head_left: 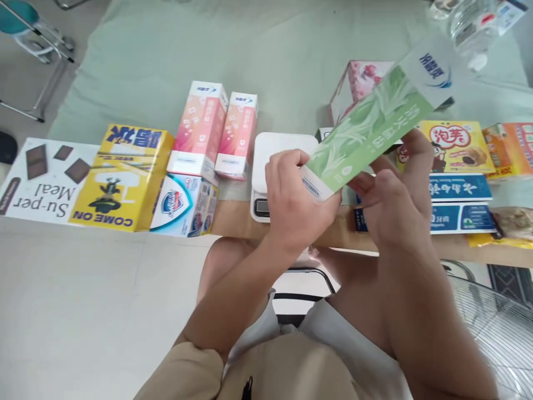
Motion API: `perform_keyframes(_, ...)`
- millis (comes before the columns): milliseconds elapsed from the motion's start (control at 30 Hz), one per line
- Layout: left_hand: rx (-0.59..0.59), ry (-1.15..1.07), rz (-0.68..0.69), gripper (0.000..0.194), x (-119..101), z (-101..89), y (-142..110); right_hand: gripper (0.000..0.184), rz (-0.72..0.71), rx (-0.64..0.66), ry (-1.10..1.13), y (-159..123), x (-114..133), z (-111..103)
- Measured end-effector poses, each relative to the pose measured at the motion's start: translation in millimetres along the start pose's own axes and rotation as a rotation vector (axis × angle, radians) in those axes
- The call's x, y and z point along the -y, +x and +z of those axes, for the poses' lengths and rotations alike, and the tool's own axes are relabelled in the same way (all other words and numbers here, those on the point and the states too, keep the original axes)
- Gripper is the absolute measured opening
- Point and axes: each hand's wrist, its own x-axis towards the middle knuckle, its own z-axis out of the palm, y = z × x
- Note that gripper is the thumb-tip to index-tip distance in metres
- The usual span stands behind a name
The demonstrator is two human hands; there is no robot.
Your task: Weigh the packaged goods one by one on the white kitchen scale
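Green-and-white box point(366, 130) is held tilted above the table point(233, 218), its lettered white end raised toward the upper right. Its lower end is pinched between the thumb and curled fingers of the left hand point(293, 205). Its lower long side is met by fingers of the right hand point(395, 205), which is partly spread; the full contact is hidden behind the box.

A white scale point(283, 145) with a small dark display is partly covered by the left hand. To its left, two pink-and-white boxes point(199, 130) point(237, 136), a white-and-blue soap box point(172, 208), a yellow box point(119, 180) and a white box with printed chocolate squares point(45, 183) are noted. To its right are placed a pink flowered box point(362, 80), a yellow snack box point(466, 147), blue-and-white boxes point(462, 187) and orange packaging point(514, 147). A clear bottle point(472, 28) is recorded at upper right, on pale green cloth point(154, 50).
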Motion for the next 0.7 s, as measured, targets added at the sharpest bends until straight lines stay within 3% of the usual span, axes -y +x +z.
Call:
perform_keyframes(133, -0.076, 0.074, -0.048, 0.049, 9.5, -28.5, -2.4, 0.050, 0.132, -0.013, 0.135, 16.0, 8.7, 59.5)
perform_keyframes(200, -0.133, 0.094, 0.003, 0.045, 12.8, -47.5, -1.2, 0.052, 0.182, 0.003, 0.136, 29.3, 12.9, 85.8)
perform_keyframes(333, -0.219, 0.038, 0.154, 0.011, 18.7, -78.9, -5.3, 0.054, 0.271, 0.046, 0.048, 63.5, 15.6, 128.2)
perform_keyframes(367, -0.172, 0.015, 0.140, 0.007, 20.8, -84.2, -7.0, 0.055, 0.292, 0.065, 0.004, 72.2, 14.7, 136.0)
perform_keyframes(533, 0.186, -0.050, -0.088, 0.028, 33.6, -98.1, -9.3, 0.052, 0.388, 0.138, -0.310, 100.5, 9.1, 155.4)
perform_keyframes(700, 0.271, -0.103, -0.194, 0.030, 36.5, -102.7, -4.9, 0.032, 0.311, 0.149, -0.895, 110.6, 17.4, 154.0)
